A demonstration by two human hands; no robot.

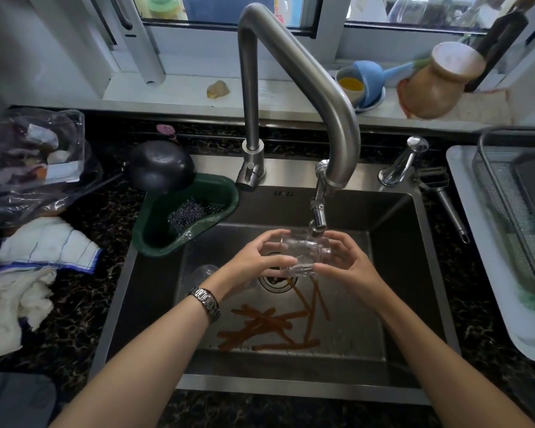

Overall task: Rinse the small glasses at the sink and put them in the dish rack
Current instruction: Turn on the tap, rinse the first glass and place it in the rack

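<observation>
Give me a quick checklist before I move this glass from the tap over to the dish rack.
1. Grip: left hand and right hand both hold the glass: ok.
2. Glass under the tap, water running over it: ok.
3. Glass rinsed clean: cannot tell.
4. Dish rack on the right has free room: ok, though a dark tray fills its far part.
5. Another glass waiting in the sink, by the left wrist: ok.
6. Chopsticks lie on the sink floor, below the path: ok.
</observation>
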